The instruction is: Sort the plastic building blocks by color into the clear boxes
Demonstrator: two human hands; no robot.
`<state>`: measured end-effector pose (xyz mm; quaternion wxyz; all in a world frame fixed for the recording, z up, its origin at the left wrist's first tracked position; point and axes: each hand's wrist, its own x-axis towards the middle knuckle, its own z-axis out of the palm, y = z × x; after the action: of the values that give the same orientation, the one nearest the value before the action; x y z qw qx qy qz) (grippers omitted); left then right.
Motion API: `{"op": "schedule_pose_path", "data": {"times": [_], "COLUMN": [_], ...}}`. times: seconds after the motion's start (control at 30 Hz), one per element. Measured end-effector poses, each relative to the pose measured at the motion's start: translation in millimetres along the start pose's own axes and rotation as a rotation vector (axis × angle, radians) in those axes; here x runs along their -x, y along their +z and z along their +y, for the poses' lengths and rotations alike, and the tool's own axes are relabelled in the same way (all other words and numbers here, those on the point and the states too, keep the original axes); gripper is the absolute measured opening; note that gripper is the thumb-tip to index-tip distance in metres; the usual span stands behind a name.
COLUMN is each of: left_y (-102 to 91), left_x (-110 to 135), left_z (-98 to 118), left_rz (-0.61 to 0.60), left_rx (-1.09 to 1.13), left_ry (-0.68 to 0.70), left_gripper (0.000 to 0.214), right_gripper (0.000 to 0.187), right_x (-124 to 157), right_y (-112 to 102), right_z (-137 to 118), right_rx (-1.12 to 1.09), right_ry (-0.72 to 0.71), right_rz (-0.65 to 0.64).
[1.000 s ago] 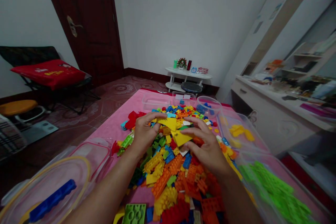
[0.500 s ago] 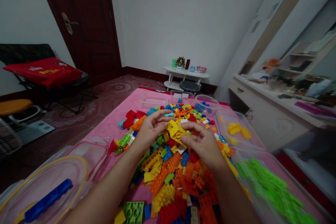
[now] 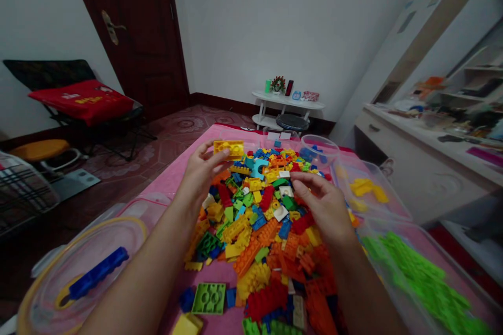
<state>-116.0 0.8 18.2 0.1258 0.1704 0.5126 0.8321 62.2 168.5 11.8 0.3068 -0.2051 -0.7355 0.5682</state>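
Observation:
My left hand (image 3: 202, 172) is closed on a yellow building block (image 3: 234, 149), raised above the far left part of the pile, its hollow underside showing. My right hand (image 3: 324, 204) hovers over the right side of the pile with thumb and fingers apart and nothing seen between them. Just off its fingertips is a small white block (image 3: 284, 174). Below both hands spreads a heap of mixed blocks (image 3: 251, 230) in orange, yellow, red, green and blue. A flat green block (image 3: 209, 298) lies near the front with its underside up.
On the right of the pink-covered table (image 3: 176, 167) stand a clear bin of light green pieces (image 3: 424, 277) and a clear bin with yellow blocks (image 3: 365, 188). A round tub (image 3: 320, 149) holds blue blocks. At left, a long blue block (image 3: 98, 275) lies on a round lid.
My right hand has let go of the yellow block and moved right. My left hand has carried the block left and away from me. The view has shifted slightly.

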Motion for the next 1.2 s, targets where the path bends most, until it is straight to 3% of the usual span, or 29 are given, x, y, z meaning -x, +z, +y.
{"op": "schedule_pose_path", "data": {"times": [0.13,0.3,0.53,0.73,0.9,1.03,1.2], "left_y": [-16.5,-19.1,-21.2,-20.0,-17.7,-15.8,-12.6], "left_x": [-12,-14,-15,-16,-15,-13,-12], "left_z": [6,4,1,-1,-3,-4,-5], "left_rz": [0.140,0.150,0.189,0.164,0.144,0.135,0.139], "left_rx": [0.215,0.277,0.291,0.291,0.292,0.278,0.289], "left_ry": [-0.043,-0.060,-0.054,-0.059,-0.077,-0.090,-0.100], "left_gripper": [0.030,0.026,0.020,0.021,0.025,0.027,0.029], "right_gripper": [0.025,0.017,0.052,0.070,0.065,0.062,0.021], "right_x": [1,10,-1,-24,0,25,25], "right_y": [4,20,39,47,35,23,8], "right_z": [1,3,0,5,-2,-3,-13], "right_rx": [0.084,0.339,0.751,1.024,0.883,0.870,0.885], "right_ry": [-0.031,-0.187,-0.368,-0.326,-0.363,-0.313,-0.295], "right_rz": [-0.057,-0.284,-0.517,-0.526,-0.677,-0.644,-0.562]}}
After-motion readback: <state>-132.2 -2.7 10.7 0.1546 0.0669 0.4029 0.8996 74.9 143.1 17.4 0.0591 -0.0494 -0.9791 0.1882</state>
